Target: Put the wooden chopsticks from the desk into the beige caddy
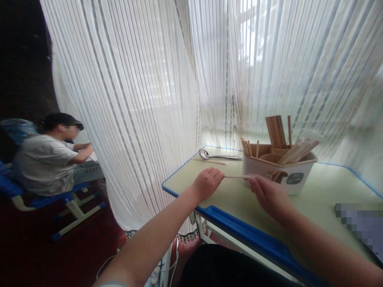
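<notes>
A thin pale wooden chopstick point(237, 176) stretches level between my hands above the desk. My left hand point(208, 182) has its fingers closed around one end. At the other end, my right hand point(271, 195) pinches it between thumb and fingers, in front of the utensil holder. This white holder point(260, 169) has a brown inside with compartments. Dark brown chopsticks point(277, 131) stand in its back part, lighter sticks point(249, 147) at the left, and a clear plastic bag of sticks point(302, 147) leans out to the right.
A metal slotted spoon point(204, 154) lies at the desk's back left, beside another pale stick point(217, 162). A blurred-out flat object point(363, 227) is on the right. White curtains point(149, 79) hang behind the blue-edged desk point(326, 183). A person point(49, 159) sits at far left.
</notes>
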The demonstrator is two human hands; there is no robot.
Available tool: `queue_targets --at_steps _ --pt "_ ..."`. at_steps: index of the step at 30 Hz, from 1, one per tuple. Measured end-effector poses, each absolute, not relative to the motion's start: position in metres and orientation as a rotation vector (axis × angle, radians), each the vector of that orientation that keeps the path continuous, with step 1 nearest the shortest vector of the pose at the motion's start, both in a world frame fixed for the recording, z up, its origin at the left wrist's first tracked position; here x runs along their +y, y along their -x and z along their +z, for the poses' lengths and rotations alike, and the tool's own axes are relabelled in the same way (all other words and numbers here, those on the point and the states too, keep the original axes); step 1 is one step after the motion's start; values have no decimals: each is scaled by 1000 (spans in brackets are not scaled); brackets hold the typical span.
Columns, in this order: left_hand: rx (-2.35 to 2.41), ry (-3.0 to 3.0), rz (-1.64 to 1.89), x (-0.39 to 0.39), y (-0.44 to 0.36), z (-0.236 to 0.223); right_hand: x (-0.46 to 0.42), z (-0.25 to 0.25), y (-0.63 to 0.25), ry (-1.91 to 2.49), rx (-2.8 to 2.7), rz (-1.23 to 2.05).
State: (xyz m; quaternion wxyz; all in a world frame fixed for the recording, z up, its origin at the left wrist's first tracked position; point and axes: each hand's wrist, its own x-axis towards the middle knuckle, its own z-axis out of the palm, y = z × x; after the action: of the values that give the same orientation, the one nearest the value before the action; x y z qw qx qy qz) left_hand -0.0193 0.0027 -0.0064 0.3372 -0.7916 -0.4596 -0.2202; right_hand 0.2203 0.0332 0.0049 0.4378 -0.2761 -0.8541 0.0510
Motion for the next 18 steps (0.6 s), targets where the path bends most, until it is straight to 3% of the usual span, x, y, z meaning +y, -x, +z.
queue_targets --at_steps 6,11,18 --pt "-1300 1843 -1142 -5 11 7 37 6 -231 664 -1803 -133" --pt "-1352 1864 -1394 -17 -25 31 43 6 -227 637 -1517 -291" --pt "-1364 1908 -1678 -9 -70 66 56 12 -234 843 -1251 -188"
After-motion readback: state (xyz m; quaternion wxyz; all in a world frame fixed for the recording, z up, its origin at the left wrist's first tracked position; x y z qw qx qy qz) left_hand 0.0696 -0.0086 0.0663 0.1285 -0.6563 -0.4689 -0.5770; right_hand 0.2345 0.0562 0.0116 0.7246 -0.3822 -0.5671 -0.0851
